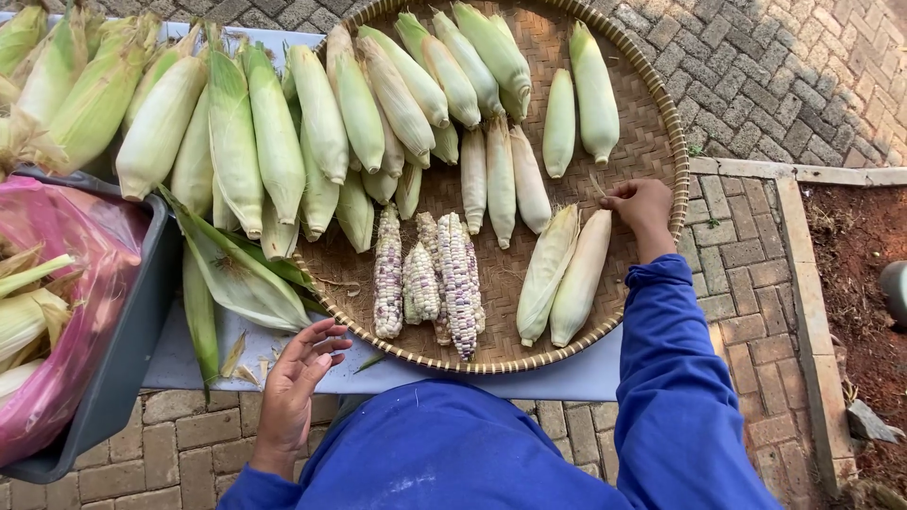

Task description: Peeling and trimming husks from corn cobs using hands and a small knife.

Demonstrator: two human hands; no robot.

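Note:
A round woven tray [652, 104] holds many corn ears in pale green husks [595, 90] and several peeled white-and-purple cobs [458, 279]. My right hand [641, 206], in a blue sleeve, rests on the tray's right side with its fingers closed, touching the tip of a pale husked ear [581, 279] that lies beside another one [546, 272]. My left hand [300, 370] hovers open over the white sheet [557, 378] just off the tray's lower left rim, holding nothing. Loose green husk leaves [241, 279] lie just above it.
A dark grey bin [132, 321] lined with a pink plastic bag [66, 283] of husk waste stands at the left. More unpeeled corn [94, 90] is piled at the upper left. Brick paving [756, 66] surrounds the work area, with bare soil [860, 264] at the right.

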